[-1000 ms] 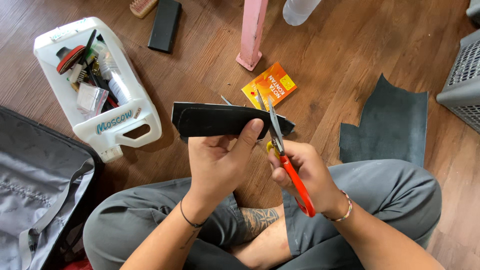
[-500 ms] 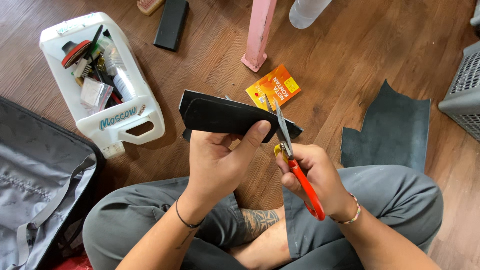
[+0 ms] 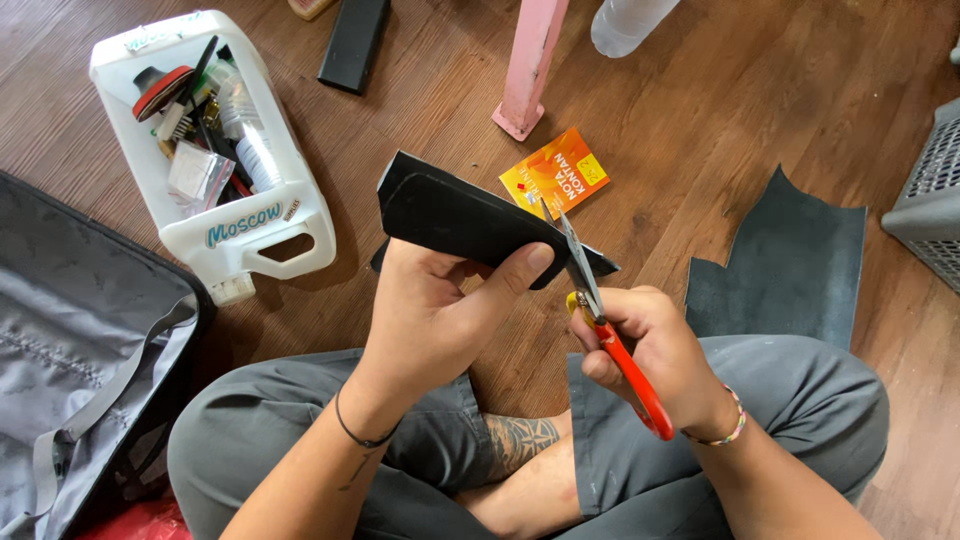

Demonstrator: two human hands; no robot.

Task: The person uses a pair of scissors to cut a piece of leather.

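Left hand (image 3: 425,320) closes around the near edge of the black leather piece (image 3: 470,220), thumb pressed flat across its face, and that grip holds the sheet up off the wooden floor (image 3: 720,110) and stiff enough to meet the blades. Right hand (image 3: 650,355) is curled tight through the handles of the red scissors (image 3: 600,320), blades pointing away from the body and biting into the piece's right end, where it narrows to a point. The piece sits above the crossed knees, right in the middle of the view.

Over by the floor's far left, the white cut-open jug (image 3: 235,235) lies on its side as a tool caddy: a brush, a red-rimmed round item, a clear plastic bottle and small packets are packed inside. At the left edge an open grey suitcase (image 3: 80,350) shows only its lining and straps. A second dark leather sheet (image 3: 790,265) lies flat beside the right knee, an orange booklet (image 3: 555,172) just beyond the scissor tips, by the pink table leg (image 3: 530,65)
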